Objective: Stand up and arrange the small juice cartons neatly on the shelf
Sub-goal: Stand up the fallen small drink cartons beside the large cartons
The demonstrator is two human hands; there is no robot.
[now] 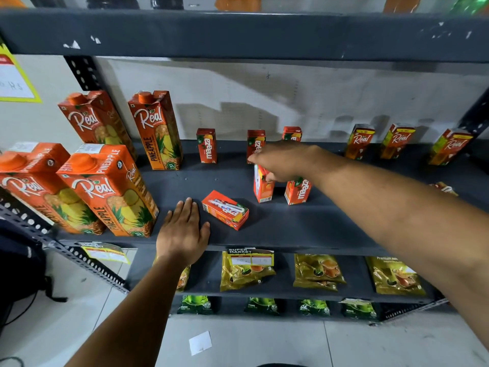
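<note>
Small orange mango juice cartons stand on the dark shelf (291, 229). One (206, 145) stands at the back, two more (255, 144) (292, 133) are partly hidden behind my right hand (283, 160). That hand grips the top of an upright carton (262, 189) mid-shelf. Another carton (297, 192) stands just right of it. One carton (225, 210) lies flat on its side near the front. My left hand (182, 231) rests flat on the shelf's front edge, just left of the fallen carton, holding nothing.
Tall pineapple juice cartons (111, 189) (156, 128) fill the shelf's left side. Three small juice cartons of another brand (359, 142) stand at the back right. The upper shelf's edge (238, 35) hangs overhead. Yellow packets (246, 268) and green packets line the lower shelves.
</note>
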